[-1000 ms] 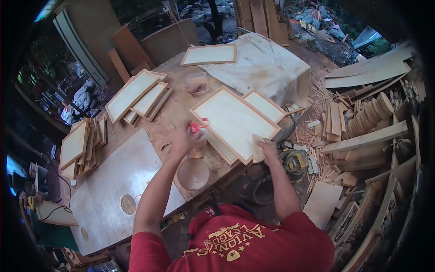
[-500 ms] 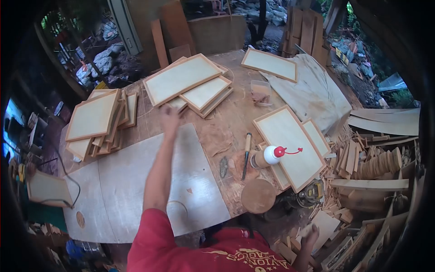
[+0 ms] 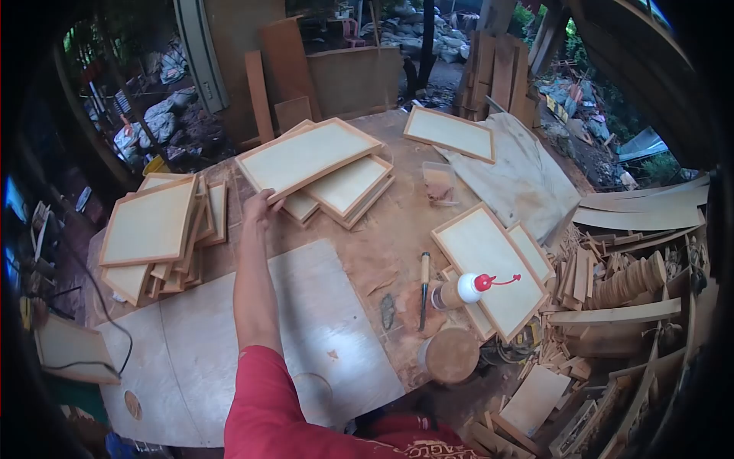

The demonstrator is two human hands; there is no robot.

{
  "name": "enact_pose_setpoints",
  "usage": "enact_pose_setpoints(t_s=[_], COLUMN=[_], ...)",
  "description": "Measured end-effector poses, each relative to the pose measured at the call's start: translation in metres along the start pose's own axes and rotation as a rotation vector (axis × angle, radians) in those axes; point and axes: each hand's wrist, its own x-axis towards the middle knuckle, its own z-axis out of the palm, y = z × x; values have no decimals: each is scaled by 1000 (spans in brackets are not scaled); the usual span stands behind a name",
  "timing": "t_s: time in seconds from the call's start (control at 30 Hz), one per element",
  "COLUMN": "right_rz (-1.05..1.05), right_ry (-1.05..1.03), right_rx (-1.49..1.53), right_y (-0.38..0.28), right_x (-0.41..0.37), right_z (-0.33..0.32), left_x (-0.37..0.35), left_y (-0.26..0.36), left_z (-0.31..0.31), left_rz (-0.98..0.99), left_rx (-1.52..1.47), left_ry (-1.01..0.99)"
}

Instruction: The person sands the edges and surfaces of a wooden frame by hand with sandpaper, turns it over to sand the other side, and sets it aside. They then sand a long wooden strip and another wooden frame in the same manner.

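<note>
My left hand (image 3: 258, 210) reaches up the table and is closed on the near-left corner of a wood-framed panel (image 3: 310, 157) with a pale face. That panel lies tilted on top of a pile, its corner slightly over the other panels. Beneath it, a second framed panel (image 3: 348, 186) shows its right part, and more frames stick out under both. My right hand is out of view.
Another stack of framed panels (image 3: 149, 222) stands left. On the right are a glue bottle (image 3: 468, 288) with a red cap, a chisel (image 3: 424, 291), a round wooden piece (image 3: 449, 356), a plastic tub (image 3: 439, 183) and framed panels (image 3: 489, 268). A metal sheet (image 3: 229, 352) covers the near side.
My left hand has moved left and taken hold of the top panel's corner. My right hand, seen earlier at the lower right, has left the view. The view has shifted slightly.
</note>
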Motion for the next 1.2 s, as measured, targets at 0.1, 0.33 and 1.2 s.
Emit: enact_pose_setpoints(t_s=[0.1,0.33,1.2], right_rz=[-71,-546,-1386], right_ry=[-62,-245,-769], right_rx=[-11,54,-100], right_y=[-1,-48,-69], right_x=[30,113,-79], right_z=[10,79,106], left_x=[-62,-362,-649], left_y=[3,-40,-199], left_z=[-9,-93,-266], left_rz=[63,-49,-21], left_rx=[-90,-390,-218], left_ry=[-57,-370,56])
